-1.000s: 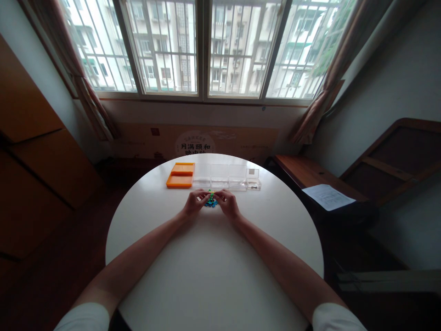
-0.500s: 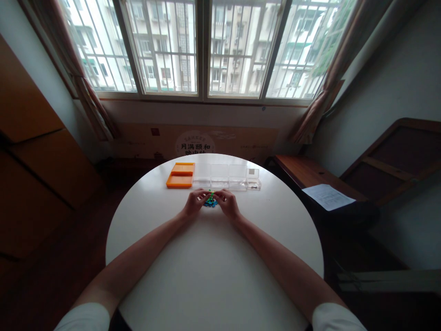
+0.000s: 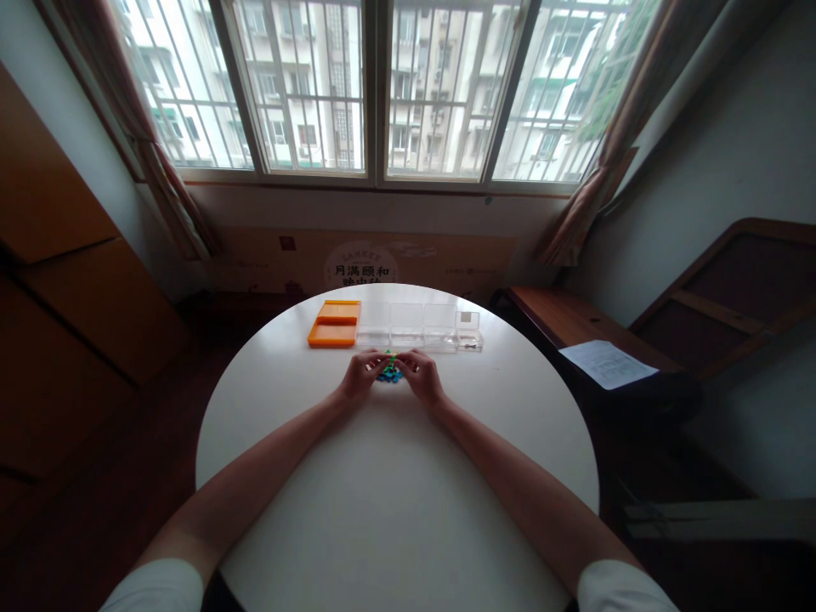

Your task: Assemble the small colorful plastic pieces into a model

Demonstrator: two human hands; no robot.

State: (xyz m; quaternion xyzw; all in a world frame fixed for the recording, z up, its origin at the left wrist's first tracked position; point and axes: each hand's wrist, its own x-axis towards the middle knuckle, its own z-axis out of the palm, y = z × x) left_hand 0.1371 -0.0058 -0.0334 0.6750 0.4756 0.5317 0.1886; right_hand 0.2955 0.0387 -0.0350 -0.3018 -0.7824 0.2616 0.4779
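Note:
A small blue and green assembly point(image 3: 390, 375) sits low over the white round table, between my two hands. It looks built from small pieces, too small to make out singly. My left hand point(image 3: 359, 374) closes on its left side with thumb and fingertips. From the other side my right hand point(image 3: 421, 374) pinches the upper green part, its fingertips close to those of the left. The fingers hide part of the assembly's top and sides.
Beyond my hands an orange open tray point(image 3: 332, 334) stands on the table point(image 3: 395, 493). To its right is a row of clear lidded boxes point(image 3: 408, 338), then a smaller clear box point(image 3: 470, 343) with small bits inside. A paper sheet point(image 3: 607, 364) lies on a side bench.

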